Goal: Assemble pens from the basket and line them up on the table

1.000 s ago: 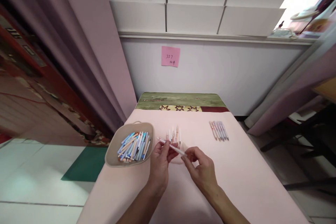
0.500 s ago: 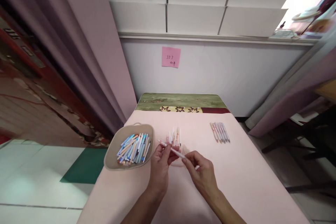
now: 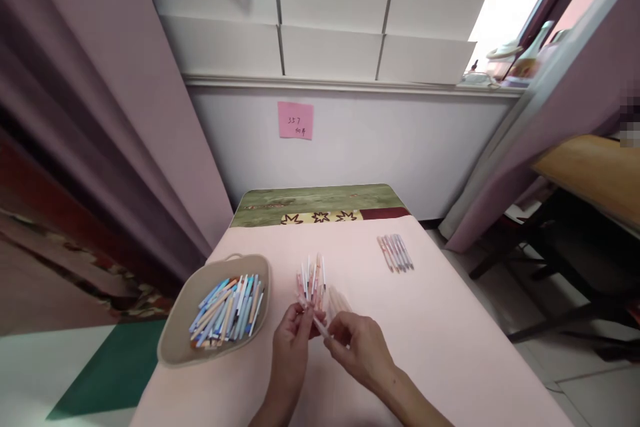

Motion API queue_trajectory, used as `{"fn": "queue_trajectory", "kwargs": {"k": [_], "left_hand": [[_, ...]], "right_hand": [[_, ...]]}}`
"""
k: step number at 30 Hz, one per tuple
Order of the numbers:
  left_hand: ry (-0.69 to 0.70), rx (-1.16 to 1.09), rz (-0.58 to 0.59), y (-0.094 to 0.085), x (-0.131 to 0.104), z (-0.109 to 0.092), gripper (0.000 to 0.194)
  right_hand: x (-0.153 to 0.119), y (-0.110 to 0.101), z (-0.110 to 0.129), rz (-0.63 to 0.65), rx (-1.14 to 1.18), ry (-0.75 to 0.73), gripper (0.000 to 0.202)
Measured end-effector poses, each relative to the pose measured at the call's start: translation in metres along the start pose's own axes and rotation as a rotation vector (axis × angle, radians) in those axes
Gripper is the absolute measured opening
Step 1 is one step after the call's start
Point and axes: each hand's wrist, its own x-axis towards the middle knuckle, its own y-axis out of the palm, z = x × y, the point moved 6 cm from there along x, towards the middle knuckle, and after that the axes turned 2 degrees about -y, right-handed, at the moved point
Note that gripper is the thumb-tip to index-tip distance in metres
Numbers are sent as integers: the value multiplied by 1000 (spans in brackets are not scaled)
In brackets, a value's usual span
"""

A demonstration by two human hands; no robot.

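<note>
A slim pale pen (image 3: 321, 327) slants between my two hands, just above the pink tabletop (image 3: 440, 353). My left hand (image 3: 294, 340) pinches its upper part with thumb and fingers. At the lower end, my right hand (image 3: 361, 345) closes thumb and forefinger on it. Just beyond my fingers lies a loose group of pink and white pens (image 3: 313, 275), partly hidden by my left hand. Some crumpled, clear-looking plastic (image 3: 339, 300) sits beside them, near my right hand.
To the left stands a beige basket (image 3: 173, 330) holding many blue, tan and white pens. Several pens (image 3: 395, 253) lie in a neat row at the right. A pink note (image 3: 295, 121) is stuck on the wall behind, and a dark stool (image 3: 565, 233) stands off to the right.
The view has turned to the right and shifted, so everything sits further left. The pen stays in both hands and now points more steeply, nearer the loose group of pens.
</note>
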Motion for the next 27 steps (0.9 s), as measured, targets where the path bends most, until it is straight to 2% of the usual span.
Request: {"fn": "queue_trajectory", "kwargs": {"k": [3,5,7,9,12,15,21,25,27], "left_hand": [[85,111,13,-5,-2,4,38],[155,228,-64,-20,-6,7,39],[217,333,-144,-38,-11,12,39],[268,415,-182,-54,-15,19,36],[297,482,-184,-68,-15,33,34],[332,544,-201,-74,-12,41,35],[389,667,-164,-71,-9,45,31],[406,673,-160,-70,-12,44,29],[401,669,-153,-71,-12,46,29]], "right_hand": [[10,-12,-31,-48,-51,69,7],[25,-35,-61,-138,-166,141,8],[44,-62,-94,-227,-354,273,12],[61,-83,-124,-229,-543,428,16],[82,-96,-148,-217,-611,496,18],[92,-93,-159,-191,-643,537,19],[93,-89,-168,-150,-693,593,23],[89,-87,-158,-153,-685,545,29],[89,-76,-146,-143,-654,489,30]]}}
